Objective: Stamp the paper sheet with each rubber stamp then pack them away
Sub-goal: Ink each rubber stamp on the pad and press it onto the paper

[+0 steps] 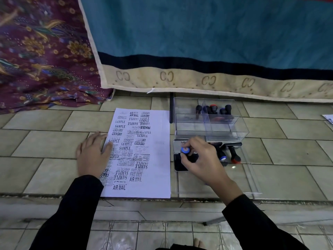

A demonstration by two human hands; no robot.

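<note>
Two hands sit in my feed, both in black sleeves, working low on a tiled floor [45,145]. My left hand [91,156] lies flat with straight fingers on the left edge of the paper sheet [158,159], pinning it down. The sheet lies on the floor between the hands and its left and middle parts are crowded with black impressions such as SAMPLE, AIR MAIL, FAX OUT and EXPRESS; the right strip is nearly bare.

My right hand [201,159] is curled round a blue-capped stamp [185,150], cap up, over the black ink pad [181,166] just right of the sheet. The hand hides the stamp's face, so I cannot tell whether it touches the pad.

Beside the pad, two more stamps lie on their sides on a clear lid [234,181]: one blue-ended [221,154], one red-ended [235,156]. Behind them a clear box [207,127] holds several upright stamps [213,109] in its far compartment. A teal blanket [198,33] hangs behind the box.
</note>
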